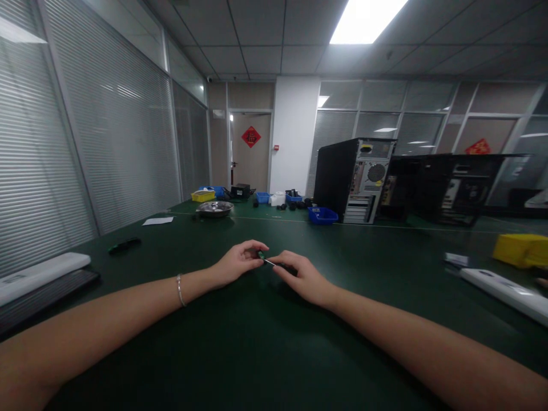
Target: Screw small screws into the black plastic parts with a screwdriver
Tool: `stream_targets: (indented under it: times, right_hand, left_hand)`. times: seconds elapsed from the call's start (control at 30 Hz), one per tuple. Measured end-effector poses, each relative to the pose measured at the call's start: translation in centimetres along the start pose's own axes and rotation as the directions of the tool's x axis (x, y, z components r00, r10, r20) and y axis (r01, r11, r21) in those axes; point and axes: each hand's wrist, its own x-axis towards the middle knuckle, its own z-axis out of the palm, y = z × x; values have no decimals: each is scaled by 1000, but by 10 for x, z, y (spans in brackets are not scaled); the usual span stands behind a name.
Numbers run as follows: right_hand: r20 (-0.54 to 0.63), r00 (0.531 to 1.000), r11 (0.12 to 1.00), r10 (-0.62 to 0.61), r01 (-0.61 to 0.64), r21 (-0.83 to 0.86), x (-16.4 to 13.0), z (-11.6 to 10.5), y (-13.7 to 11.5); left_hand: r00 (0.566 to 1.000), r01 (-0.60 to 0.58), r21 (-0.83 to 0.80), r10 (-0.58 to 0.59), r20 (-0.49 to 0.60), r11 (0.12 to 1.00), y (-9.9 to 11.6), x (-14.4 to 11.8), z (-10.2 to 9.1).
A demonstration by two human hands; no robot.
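Note:
In the middle of the view, my left hand [240,264] is closed with its fingertips on the green and black handle end of what looks like a small screwdriver [269,262]. A thin metal shaft runs from that end towards my right hand [303,277], whose thumb and forefinger pinch its other end. Both hands are just above the dark green tabletop [252,354]. Fingers cover part of the tool, so its full shape does not show. Farther left on the table lies a green and black tool [124,245].
Keyboard [47,297] and long white box [47,268] lie at left. Near the far side are a metal bowl [214,208], yellow tray [203,196] and blue bin [322,215]. Computer towers [338,180] stand at right, with a yellow bin [520,249] and white bar [507,291] nearer.

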Motion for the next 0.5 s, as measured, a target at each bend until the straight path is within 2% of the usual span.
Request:
stream_targets:
  times: [0.13, 0.33, 0.5]
  right_hand:
    - [14, 1000, 1000, -23, 23, 18, 0, -1, 0]
    - [28, 999, 999, -26, 24, 41, 0, -1, -1]
    - [10, 1000, 999, -21, 20, 38, 0, 1, 0]
  left_hand:
    - [1000, -4, -125, 5, 11, 992, -6, 2, -3]
    - [993, 28, -168, -9, 115, 985, -11, 2, -3]
    - [997, -5, -61, 10, 77, 998, -9, 2, -1]
